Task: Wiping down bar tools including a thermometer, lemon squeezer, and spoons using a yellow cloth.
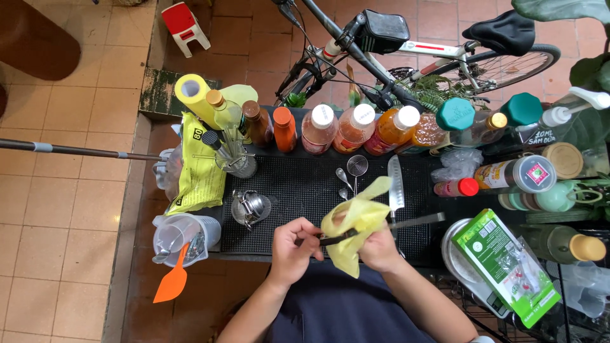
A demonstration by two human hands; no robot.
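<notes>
Tongs [381, 227], long, dark and slim, lie crosswise near the front edge of the black-matted surface [298, 184], their middle wrapped in a crumpled yellow cloth [356, 222]. Our left hand [293, 244] is closed around the handle end at 9 o'clock of the cloth; our right hand [379, 249] is closed on the cloth and the tongs inside it. One metal tip juts out toward 3 o'clock, beside a knife [395, 184]. At 12 o'clock we see a row of sauce bottles [337, 129]; at 9 o'clock, a steel jigger [250, 208].
</notes>
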